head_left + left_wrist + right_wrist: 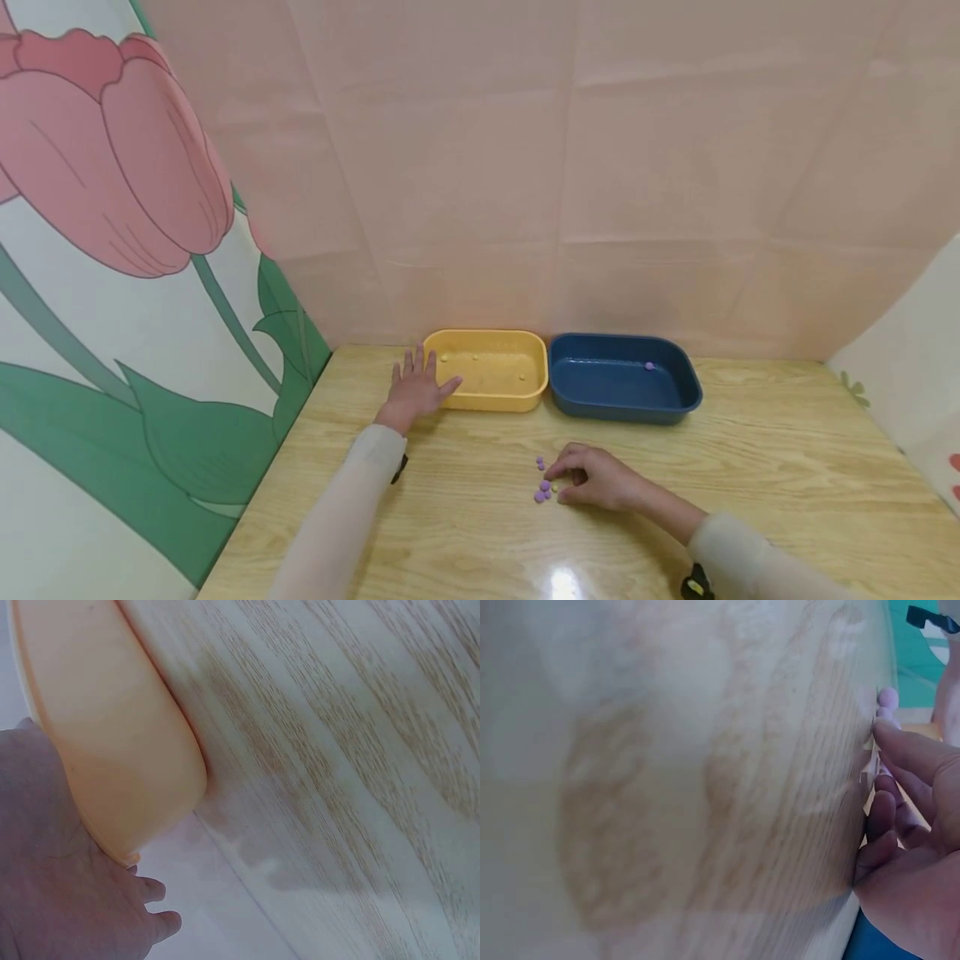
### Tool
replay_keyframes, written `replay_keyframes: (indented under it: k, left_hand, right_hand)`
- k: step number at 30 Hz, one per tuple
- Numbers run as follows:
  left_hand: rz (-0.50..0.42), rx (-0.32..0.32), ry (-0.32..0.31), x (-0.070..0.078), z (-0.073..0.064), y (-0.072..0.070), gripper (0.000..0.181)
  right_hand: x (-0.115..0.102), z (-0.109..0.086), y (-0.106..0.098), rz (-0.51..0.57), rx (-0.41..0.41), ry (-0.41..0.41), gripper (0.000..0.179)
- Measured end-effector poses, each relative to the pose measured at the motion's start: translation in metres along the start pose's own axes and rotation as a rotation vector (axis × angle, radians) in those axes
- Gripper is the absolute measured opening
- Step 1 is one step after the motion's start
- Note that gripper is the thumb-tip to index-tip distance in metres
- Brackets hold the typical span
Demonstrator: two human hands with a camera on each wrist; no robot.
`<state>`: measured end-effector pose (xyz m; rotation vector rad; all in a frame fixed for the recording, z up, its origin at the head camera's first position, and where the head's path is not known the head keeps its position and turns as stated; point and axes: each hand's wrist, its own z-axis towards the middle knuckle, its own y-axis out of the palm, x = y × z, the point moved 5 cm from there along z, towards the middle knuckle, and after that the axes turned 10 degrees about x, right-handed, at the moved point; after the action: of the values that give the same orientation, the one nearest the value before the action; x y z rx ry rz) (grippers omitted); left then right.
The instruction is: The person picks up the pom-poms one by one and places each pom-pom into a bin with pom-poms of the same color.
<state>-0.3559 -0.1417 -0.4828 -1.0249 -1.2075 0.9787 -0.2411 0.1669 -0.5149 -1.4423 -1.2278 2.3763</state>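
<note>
My left hand [416, 392] lies with fingers spread at the left end of the yellow tray [489, 403], palm over its rim. In the left wrist view the same hand [67, 847] touches the tray's wall [142, 742]. My right hand [600, 477] is low over the table beside a cluster of small round purple pieces [545, 486]. Its thumb and index finger stand apart near a small yellow piece [555, 488]. The right wrist view shows this hand [915, 795] at the tabletop, a purple piece [888, 697] beyond the thumb.
A dark blue tray [622, 410] stands to the right of the yellow one, with a purple piece [649, 367] inside. Several small yellow pieces [475, 357] lie in the yellow tray. Behind the wooden table [465, 500] hangs a pink cloth [480, 167]; a tulip-patterned wall [150, 417] is at left.
</note>
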Motion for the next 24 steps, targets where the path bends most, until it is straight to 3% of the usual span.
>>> replay_keyframes:
  k: [13, 24]
  left_hand:
    - [-0.017, 0.010, 0.000, -0.0016, -0.0002, 0.0006, 0.090]
    - [-0.018, 0.004, 0.004, -0.0010, 0.0009, 0.0010, 0.092]
  right_hand:
    - [-0.0024, 0.0015, 0.0008, -0.074, 0.048, -0.028, 0.013]
    - [0.0030, 0.0038, -0.0038, -0.039, 0.071, 0.132, 0.008]
